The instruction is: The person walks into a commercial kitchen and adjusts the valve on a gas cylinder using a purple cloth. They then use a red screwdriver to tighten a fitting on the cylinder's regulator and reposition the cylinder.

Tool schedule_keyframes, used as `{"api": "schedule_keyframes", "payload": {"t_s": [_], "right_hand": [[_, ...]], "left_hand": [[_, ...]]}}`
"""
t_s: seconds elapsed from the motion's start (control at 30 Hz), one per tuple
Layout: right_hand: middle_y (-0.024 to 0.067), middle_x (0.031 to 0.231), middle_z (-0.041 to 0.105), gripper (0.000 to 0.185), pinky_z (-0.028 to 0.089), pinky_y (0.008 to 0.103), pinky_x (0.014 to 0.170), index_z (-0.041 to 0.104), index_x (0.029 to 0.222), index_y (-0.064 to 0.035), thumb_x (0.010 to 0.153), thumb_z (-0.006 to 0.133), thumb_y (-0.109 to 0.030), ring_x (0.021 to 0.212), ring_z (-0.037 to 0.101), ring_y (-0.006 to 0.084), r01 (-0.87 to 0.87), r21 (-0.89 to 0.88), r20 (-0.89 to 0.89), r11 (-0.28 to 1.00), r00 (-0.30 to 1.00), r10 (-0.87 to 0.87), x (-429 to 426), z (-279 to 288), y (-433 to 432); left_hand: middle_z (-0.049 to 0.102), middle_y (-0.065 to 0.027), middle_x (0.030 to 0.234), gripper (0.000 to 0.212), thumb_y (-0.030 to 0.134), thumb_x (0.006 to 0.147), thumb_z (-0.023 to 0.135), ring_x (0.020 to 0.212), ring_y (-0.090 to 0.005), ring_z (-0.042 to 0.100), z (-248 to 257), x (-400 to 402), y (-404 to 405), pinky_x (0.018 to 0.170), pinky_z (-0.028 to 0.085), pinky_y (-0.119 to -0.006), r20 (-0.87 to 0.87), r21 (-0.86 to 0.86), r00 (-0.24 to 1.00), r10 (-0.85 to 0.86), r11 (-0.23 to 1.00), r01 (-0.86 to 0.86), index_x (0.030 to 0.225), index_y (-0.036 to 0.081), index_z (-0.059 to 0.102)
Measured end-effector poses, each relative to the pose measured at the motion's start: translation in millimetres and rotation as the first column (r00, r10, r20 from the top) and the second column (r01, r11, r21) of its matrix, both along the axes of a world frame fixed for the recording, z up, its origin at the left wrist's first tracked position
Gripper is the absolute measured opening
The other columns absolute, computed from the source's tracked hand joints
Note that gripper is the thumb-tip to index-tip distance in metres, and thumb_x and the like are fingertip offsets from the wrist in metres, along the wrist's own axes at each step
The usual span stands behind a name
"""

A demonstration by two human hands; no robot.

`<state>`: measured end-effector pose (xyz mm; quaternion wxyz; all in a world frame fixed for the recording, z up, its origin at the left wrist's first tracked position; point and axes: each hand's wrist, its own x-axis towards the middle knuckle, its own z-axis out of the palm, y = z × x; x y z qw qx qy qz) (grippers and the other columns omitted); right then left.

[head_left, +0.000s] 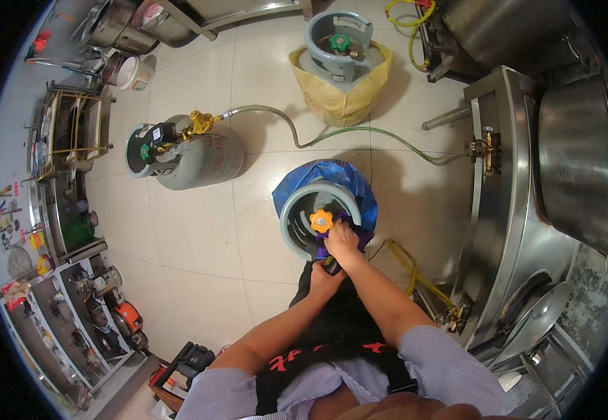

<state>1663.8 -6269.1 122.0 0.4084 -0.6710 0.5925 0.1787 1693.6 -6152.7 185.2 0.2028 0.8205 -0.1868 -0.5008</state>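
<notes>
In front of me stands a gas cylinder with a grey collar [287, 223], wrapped low down in a blue sack [318, 170]. Inside the collar sits its yellow valve handwheel [321, 221]. My right hand [341, 240] presses on a purple cloth [365, 241] beside the handwheel, fingers bunched on the fabric. Closer to my body, my left hand [324, 281] is closed around a small dark object [330, 265] with a rounded end, whose kind I cannot tell. The cloth and my right hand hide the valve outlet.
A grey gas cylinder [204, 157] with a brass regulator [201, 122] feeds a hose [335, 135] running across the floor to a steel stove [503, 210]. Another cylinder [339, 63] stands in a yellow sack. Shelves [67, 315] line the left. A yellow hose [411, 268] lies right.
</notes>
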Motion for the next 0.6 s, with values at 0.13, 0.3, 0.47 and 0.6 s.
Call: {"api": "schedule_keyframes", "payload": {"t_s": [0.13, 0.3, 0.47, 0.6], "right_hand": [[0.0226, 0.112, 0.061, 0.056, 0.047, 0.0365, 0.086, 0.059, 0.114, 0.0021, 0.069, 0.070, -0.030, 0.105, 0.059, 0.0305, -0.211, 0.432, 0.459, 0.877, 0.888, -0.012, -31.8, -45.5, -36.6], [0.0176, 0.111, 0.062, 0.047, 0.046, 0.0346, 0.088, 0.060, 0.115, -0.0024, 0.072, 0.067, -0.022, 0.102, 0.060, 0.0265, -0.098, 0.681, 0.373, 0.725, 0.899, -0.229, -39.9, -74.8, -38.0], [0.0208, 0.111, 0.055, 0.047, 0.048, 0.0437, 0.087, 0.051, 0.110, 0.0027, 0.074, 0.068, -0.023, 0.103, 0.058, 0.0367, -0.095, -0.025, 0.024, 0.995, 0.995, 0.095, -1.6, 14.8, 2.8], [0.0217, 0.107, 0.060, 0.042, 0.048, 0.0402, 0.088, 0.057, 0.107, 0.0010, 0.072, 0.068, -0.020, 0.105, 0.058, 0.0336, -0.116, 0.092, 0.074, 0.989, 0.991, 0.109, -1.8, 8.6, -17.4]], "left_hand": [[0.062, -0.0221, 0.105, 0.082, 0.039, 0.065, 0.082, 0.096, -0.0284, 0.062, -13.9, -1.1, 11.6, 0.084, 0.049, -0.036, -0.005, -0.059, 1.000, -0.022, 0.998, 0.022, 0.118, -0.010, 0.044], [0.060, -0.0255, 0.106, 0.083, 0.041, 0.064, 0.081, 0.098, -0.0324, 0.061, -0.8, -0.7, 4.6, 0.085, 0.048, -0.038, -0.011, -0.034, 1.000, -0.012, 0.999, 0.012, 0.117, -0.012, 0.044], [0.060, -0.0253, 0.105, 0.083, 0.041, 0.063, 0.081, 0.096, -0.0319, 0.062, 0.4, 1.1, -2.1, 0.084, 0.049, -0.038, 0.007, -0.019, 1.000, -0.028, 0.999, 0.028, 0.116, -0.012, 0.044], [0.060, -0.0246, 0.105, 0.083, 0.039, 0.063, 0.082, 0.097, -0.0308, 0.061, 15.9, 2.8, -11.3, 0.085, 0.049, -0.037, 0.006, 0.051, 0.999, -0.039, 0.998, 0.039, 0.116, -0.012, 0.045]]}}
